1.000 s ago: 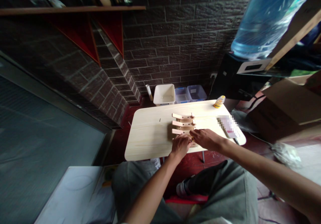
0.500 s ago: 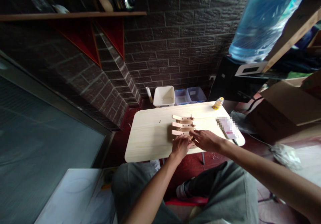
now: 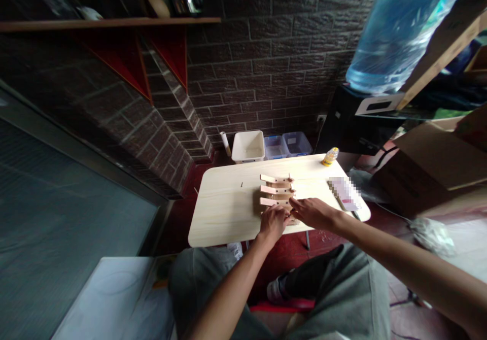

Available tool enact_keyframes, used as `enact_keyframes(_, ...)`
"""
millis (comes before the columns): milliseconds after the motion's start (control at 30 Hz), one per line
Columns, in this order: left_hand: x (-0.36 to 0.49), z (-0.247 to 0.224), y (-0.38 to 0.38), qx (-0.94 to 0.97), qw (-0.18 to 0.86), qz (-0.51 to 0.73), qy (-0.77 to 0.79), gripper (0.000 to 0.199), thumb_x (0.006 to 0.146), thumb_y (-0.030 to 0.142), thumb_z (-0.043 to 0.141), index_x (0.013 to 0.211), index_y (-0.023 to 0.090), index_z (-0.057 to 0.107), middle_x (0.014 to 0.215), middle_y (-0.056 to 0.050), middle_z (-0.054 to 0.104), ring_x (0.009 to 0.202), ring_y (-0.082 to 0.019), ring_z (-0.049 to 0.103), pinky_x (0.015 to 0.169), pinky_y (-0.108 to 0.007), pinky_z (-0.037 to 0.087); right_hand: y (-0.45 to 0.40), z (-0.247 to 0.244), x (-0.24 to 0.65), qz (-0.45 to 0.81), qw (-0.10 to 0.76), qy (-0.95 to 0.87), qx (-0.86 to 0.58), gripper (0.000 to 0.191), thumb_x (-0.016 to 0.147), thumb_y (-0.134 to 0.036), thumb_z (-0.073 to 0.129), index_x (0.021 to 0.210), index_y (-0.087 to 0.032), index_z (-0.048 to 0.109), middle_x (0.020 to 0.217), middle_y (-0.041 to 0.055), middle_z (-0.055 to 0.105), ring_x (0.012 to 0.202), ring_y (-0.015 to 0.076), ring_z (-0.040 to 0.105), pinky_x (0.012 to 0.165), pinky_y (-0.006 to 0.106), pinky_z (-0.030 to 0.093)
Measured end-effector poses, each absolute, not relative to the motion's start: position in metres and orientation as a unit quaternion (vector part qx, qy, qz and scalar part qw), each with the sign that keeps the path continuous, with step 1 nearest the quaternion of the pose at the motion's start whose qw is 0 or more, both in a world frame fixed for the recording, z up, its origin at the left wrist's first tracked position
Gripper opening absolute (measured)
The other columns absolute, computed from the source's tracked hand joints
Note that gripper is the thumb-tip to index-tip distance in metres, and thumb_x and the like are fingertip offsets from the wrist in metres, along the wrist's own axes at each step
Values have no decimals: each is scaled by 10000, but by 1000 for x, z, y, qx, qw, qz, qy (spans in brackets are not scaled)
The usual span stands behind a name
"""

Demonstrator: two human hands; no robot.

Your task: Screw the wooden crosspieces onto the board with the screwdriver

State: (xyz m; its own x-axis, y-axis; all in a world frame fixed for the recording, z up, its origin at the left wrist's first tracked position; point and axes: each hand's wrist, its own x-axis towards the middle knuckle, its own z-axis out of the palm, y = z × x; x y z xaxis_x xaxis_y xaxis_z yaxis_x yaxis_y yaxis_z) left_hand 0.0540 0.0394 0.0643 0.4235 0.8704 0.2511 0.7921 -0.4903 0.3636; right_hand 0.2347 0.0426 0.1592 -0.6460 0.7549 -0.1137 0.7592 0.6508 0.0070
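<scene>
Nearest, grey trousers (image 3: 342, 284) are seen below the surface (image 3: 224, 208), a pale wooden table top with rounded corners. Over its near edge the left hand (image 3: 274, 222) and the right hand (image 3: 312, 212) are brought close together, their fingers bent inward at the near end of a wooden assembly (image 3: 276, 191); whether anything is pinched cannot be told, as the fingertips are hidden. The assembly is set right of the surface's middle, its visible slats lined up one behind another, their long ends pointed left. A small dark piece (image 3: 241, 184) is left lying beyond it to the left. A flat pale item (image 3: 345, 194), pixelated, is placed near the right edge, and a yellow-based bottle (image 3: 330, 157) at the far right corner. Past the far edge a white tub (image 3: 247, 160) is flanked by a white roll (image 3: 225, 143) and bluish tubs (image 3: 297, 144), all backed by a dark brick wall (image 3: 258, 76)
</scene>
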Motion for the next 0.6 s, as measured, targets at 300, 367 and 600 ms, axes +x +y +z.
enact_keyframes(300, 52, 57, 41, 846, 96, 214, 479, 168, 789, 259, 764, 910, 202, 661, 958, -48, 712, 941, -221, 653, 847, -352, 491, 43, 160, 235, -24, 32, 926, 375, 237, 969, -173, 388, 1146, -154, 544, 1018, 109, 640, 815, 186, 633, 628, 282, 397)
enact_keyframes(367, 52, 55, 41, 842, 97, 220, 483, 177, 787, 265, 768, 912, 202, 659, 961, -48, 712, 944, -223, 652, 843, -353, 490, 44, 158, 235, -22, 38, 924, 380, 239, 966, -147, 375, 1138, -149, 542, 989, 104, 652, 784, 186, 639, 604, 282, 382)
enact_keyframes(600, 53, 59, 41, 838, 105, 223, 487, 192, 770, 256, 784, 909, 212, 659, 947, -38, 712, 943, -223, 651, 832, -351, 489, 43, 154, 234, -8, 51, 906, 421, 317, 1021, -313, 337, 1174, -115, 532, 907, 123, 672, 701, 200, 644, 544, 284, 355)
